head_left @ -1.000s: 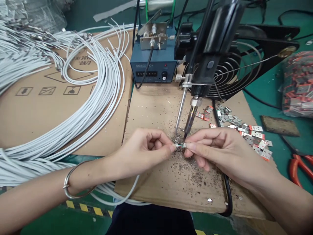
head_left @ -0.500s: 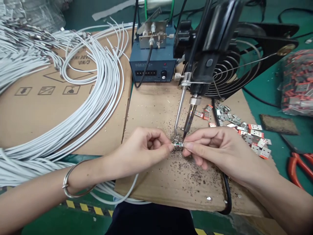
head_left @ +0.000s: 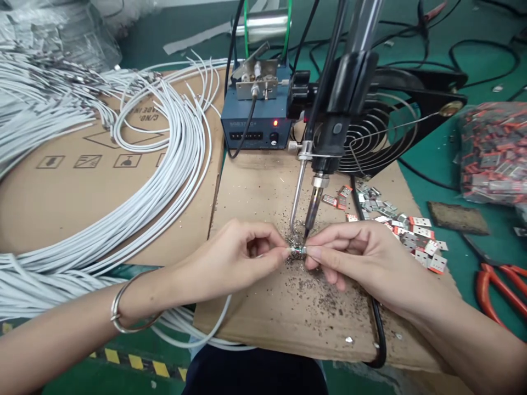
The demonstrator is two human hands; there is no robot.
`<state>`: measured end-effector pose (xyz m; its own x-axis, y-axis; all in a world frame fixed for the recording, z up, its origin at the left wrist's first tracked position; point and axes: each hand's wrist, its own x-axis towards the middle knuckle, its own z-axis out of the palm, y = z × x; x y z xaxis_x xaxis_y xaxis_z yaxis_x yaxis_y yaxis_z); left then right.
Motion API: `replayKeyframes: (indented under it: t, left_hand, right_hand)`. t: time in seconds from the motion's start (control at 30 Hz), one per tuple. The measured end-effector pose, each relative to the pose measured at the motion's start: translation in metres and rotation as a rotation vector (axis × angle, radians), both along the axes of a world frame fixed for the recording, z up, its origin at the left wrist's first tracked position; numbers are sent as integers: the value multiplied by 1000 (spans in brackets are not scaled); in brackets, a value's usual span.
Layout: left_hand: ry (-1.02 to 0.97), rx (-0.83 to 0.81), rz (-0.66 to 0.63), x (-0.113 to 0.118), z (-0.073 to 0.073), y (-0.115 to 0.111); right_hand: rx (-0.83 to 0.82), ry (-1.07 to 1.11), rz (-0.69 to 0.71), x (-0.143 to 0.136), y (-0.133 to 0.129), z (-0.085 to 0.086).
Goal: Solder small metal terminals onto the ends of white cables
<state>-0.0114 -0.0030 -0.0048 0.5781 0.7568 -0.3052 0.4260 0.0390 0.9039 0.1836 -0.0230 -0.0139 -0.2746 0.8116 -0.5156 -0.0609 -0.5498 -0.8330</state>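
Note:
My left hand (head_left: 242,255) pinches the end of a white cable (head_left: 222,321) between thumb and fingertips. Facing it, my right hand (head_left: 366,255) is closed on a small metal USB connector (head_left: 298,250) with a bit of green board, mostly hidden by my fingers. The cable end and the connector meet between my two hands. Right above them is the dark tip of a soldering iron (head_left: 314,206) on a stand; whether it touches cannot be made out. A thin bent solder feed tube (head_left: 297,192) comes down beside the iron.
A blue solder feeder (head_left: 255,123) with a solder reel (head_left: 267,24) stands behind. A black fan (head_left: 362,134) is at its right. Loose USB plugs (head_left: 420,241), a bag of plugs (head_left: 494,153), a brown sponge (head_left: 459,218) and red-handled scissors (head_left: 489,291) lie right; bundled white cables (head_left: 164,192) lie left.
The red light on the blue feeder is now brightly lit. My view has shifted slightly, so the scene sits a little lower. Both hands keep their pinch under the iron's tip.

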Motion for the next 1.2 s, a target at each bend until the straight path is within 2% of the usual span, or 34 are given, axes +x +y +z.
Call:
replayKeyframes:
  t: [0.3, 0.97, 1.2]
  left_hand:
    - [15, 64, -29, -1, 4, 1]
    - [48, 41, -47, -1, 3, 3]
    - [61, 88, -71, -1, 3, 2]
  right_hand:
    - [71, 18, 30, 3, -1, -2]
    - [65, -52, 27, 1, 0, -1]
    - [53, -85, 42, 0, 1, 0]
